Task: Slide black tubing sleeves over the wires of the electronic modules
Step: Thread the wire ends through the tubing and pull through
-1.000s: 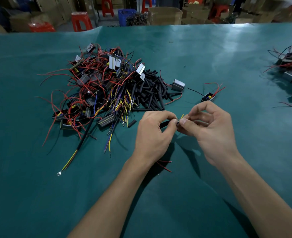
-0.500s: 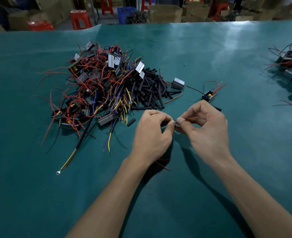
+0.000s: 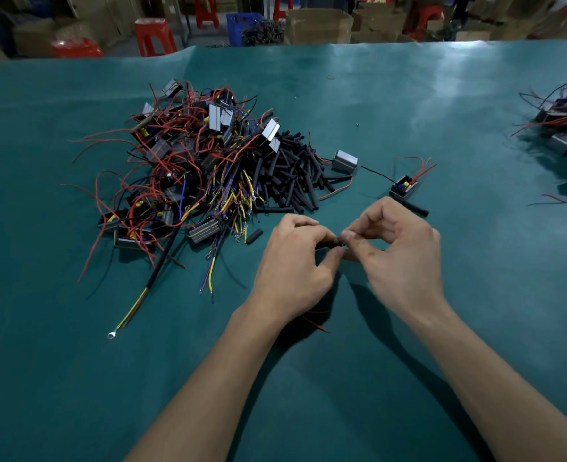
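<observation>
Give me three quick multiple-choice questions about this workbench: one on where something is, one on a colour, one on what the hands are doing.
1. Where does the big pile of wired modules lie?
A. left of the hands
B. right beside the right wrist
C. on the floor

2. What colour is the table cover?
A. white
B. teal green
C. orange

3. What is the left hand doing?
A. lying flat and open
B. pinching a black sleeve
C. lifting a cardboard box

Answers:
1. A: the pile sits on the table, up and left of both hands.
2. B: the whole surface is teal green.
3. B: its thumb and fingers curl round the sleeve, and the right hand pinches something small at the sleeve's end, too blurred to name.
</observation>
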The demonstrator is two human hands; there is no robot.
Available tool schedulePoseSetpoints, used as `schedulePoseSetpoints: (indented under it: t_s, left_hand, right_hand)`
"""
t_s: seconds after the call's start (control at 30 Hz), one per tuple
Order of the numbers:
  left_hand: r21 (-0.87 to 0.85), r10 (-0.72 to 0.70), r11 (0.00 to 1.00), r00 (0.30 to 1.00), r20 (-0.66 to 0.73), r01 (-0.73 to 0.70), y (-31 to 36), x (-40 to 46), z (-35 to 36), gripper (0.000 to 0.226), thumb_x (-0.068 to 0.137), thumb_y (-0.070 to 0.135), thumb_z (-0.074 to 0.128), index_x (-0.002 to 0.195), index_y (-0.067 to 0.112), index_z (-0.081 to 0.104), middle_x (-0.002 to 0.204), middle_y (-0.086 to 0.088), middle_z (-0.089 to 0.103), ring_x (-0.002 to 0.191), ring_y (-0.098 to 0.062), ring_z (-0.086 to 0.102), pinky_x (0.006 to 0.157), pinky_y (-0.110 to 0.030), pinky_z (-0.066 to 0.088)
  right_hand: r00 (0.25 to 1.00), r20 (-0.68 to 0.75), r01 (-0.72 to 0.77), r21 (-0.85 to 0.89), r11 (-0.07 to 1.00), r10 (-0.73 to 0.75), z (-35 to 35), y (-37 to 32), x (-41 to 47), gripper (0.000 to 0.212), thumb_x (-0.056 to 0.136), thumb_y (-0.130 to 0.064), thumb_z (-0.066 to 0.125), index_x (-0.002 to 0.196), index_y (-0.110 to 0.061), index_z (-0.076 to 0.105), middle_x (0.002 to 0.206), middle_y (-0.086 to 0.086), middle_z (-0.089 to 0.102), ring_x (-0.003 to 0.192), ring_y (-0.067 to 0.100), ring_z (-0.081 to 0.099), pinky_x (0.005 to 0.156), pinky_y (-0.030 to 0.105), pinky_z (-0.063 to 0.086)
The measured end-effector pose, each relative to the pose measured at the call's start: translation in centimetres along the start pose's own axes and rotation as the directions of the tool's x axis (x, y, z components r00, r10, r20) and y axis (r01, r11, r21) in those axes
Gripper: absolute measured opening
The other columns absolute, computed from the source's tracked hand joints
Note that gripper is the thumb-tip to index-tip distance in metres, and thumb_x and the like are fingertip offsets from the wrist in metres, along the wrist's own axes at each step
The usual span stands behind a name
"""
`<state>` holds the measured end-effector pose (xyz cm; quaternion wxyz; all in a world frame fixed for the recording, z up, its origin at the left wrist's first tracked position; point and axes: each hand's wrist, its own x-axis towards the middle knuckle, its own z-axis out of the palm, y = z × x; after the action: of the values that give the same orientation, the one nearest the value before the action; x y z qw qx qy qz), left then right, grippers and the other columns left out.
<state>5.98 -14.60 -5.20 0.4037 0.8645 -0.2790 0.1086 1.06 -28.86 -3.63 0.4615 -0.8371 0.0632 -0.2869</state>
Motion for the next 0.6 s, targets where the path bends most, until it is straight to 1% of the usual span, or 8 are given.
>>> schedulePoseSetpoints:
  t_s: [0.1, 0.17, 0.23, 0.27, 0.33, 0.43, 0.5, 0.6]
  left_hand:
    - [-0.011, -0.035, 0.999, 0.999, -0.018, 0.035, 0.1, 0.0, 0.0, 0.013, 0.088, 0.023, 0.071, 0.097, 0.018, 0.078, 0.096, 0.005, 0.063, 0.113, -0.012, 0.050, 0.093, -0.023, 0.038]
    - [-0.025, -0.051, 0.998, 0.998, -0.031, 0.050, 0.2, 0.0, 0.0, 0.012, 0.088, 0.023, 0.072, 0.096, 0.018, 0.079, 0.097, 0.002, 0.063, 0.111, -0.011, 0.050, 0.089, -0.018, 0.034]
    - [-0.027, -0.060, 0.998, 0.998, -0.029, 0.060, 0.2, 0.0, 0.0, 0.012, 0.088, 0.024, 0.072, 0.096, 0.019, 0.079, 0.098, 0.002, 0.061, 0.110, -0.010, 0.051, 0.089, -0.020, 0.036]
    - [-0.023, -0.062, 0.998, 0.998, -0.024, 0.062, 0.3, -0.1, 0.0, 0.012, 0.089, 0.025, 0.072, 0.097, 0.019, 0.079, 0.099, 0.002, 0.059, 0.110, -0.011, 0.051, 0.090, -0.022, 0.038]
    - [-0.025, -0.066, 0.998, 0.998, -0.019, 0.066, 0.4, -0.1, 0.0, 0.013, 0.089, 0.026, 0.073, 0.097, 0.019, 0.078, 0.102, 0.001, 0.059, 0.111, -0.011, 0.051, 0.093, -0.024, 0.040]
    - [-0.037, -0.053, 0.998, 0.998, -0.021, 0.052, 0.4, -0.1, 0.0, 0.012, 0.088, 0.024, 0.073, 0.096, 0.017, 0.079, 0.098, 0.001, 0.060, 0.110, -0.010, 0.049, 0.093, -0.024, 0.039]
    - [-0.038, -0.050, 0.998, 0.999, -0.014, 0.049, 0.4, -0.1, -0.1, 0.012, 0.088, 0.024, 0.072, 0.094, 0.016, 0.078, 0.097, 0.001, 0.059, 0.111, -0.009, 0.048, 0.093, -0.027, 0.041]
    - [-0.042, -0.054, 0.998, 0.998, -0.016, 0.053, 0.5, -0.1, -0.1, 0.013, 0.088, 0.024, 0.072, 0.096, 0.016, 0.078, 0.096, 0.006, 0.052, 0.110, -0.008, 0.047, 0.092, -0.026, 0.041]
  right_hand:
    - [0.999, 0.042, 0.006, 0.023, 1.000, -0.007, -0.1, 0.0, 0.1, 0.028, 0.079, -0.001, 0.081, 0.076, -0.019, 0.060, 0.074, -0.010, 0.071, 0.073, 0.003, 0.071, 0.068, 0.016, 0.055]
    - [0.997, 0.078, 0.009, 0.041, 0.999, -0.012, -0.5, -0.1, 0.3, 0.028, 0.078, 0.000, 0.081, 0.077, -0.019, 0.061, 0.074, -0.008, 0.072, 0.072, 0.006, 0.072, 0.071, 0.021, 0.058]
    - [0.991, 0.132, 0.009, 0.053, 0.999, -0.016, -1.0, -0.1, 0.6, 0.028, 0.078, 0.001, 0.081, 0.081, -0.019, 0.062, 0.078, -0.006, 0.073, 0.074, 0.011, 0.074, 0.075, 0.031, 0.061]
    - [0.986, 0.164, 0.013, 0.044, 0.999, -0.020, -1.3, -0.1, 0.8, 0.029, 0.077, 0.003, 0.080, 0.084, -0.020, 0.063, 0.082, -0.006, 0.073, 0.075, 0.010, 0.074, 0.075, 0.032, 0.061]
    - [0.968, 0.248, 0.048, -0.007, 0.999, -0.045, -1.9, 0.0, 1.2, 0.031, 0.078, 0.006, 0.078, 0.091, -0.021, 0.068, 0.090, -0.010, 0.074, 0.079, 0.005, 0.075, 0.072, 0.027, 0.061]
    - [0.927, 0.345, 0.185, -0.085, 0.979, -0.146, -2.6, 0.1, 2.0, 0.026, 0.079, 0.008, 0.079, 0.094, -0.014, 0.077, 0.104, -0.007, 0.074, 0.079, 0.004, 0.073, 0.071, 0.018, 0.059]
    - [0.886, 0.403, 0.316, -0.166, 0.934, -0.228, -3.0, -0.1, 2.8, 0.017, 0.081, 0.002, 0.082, 0.092, -0.011, 0.081, 0.109, -0.003, 0.073, 0.078, 0.006, 0.070, 0.073, 0.018, 0.057]
    - [0.808, 0.498, 0.468, -0.219, 0.856, -0.315, -3.5, -0.6, 4.0, 0.010, 0.081, -0.008, 0.085, 0.087, -0.015, 0.083, 0.098, -0.003, 0.075, 0.075, 0.005, 0.062, 0.073, 0.019, 0.053]
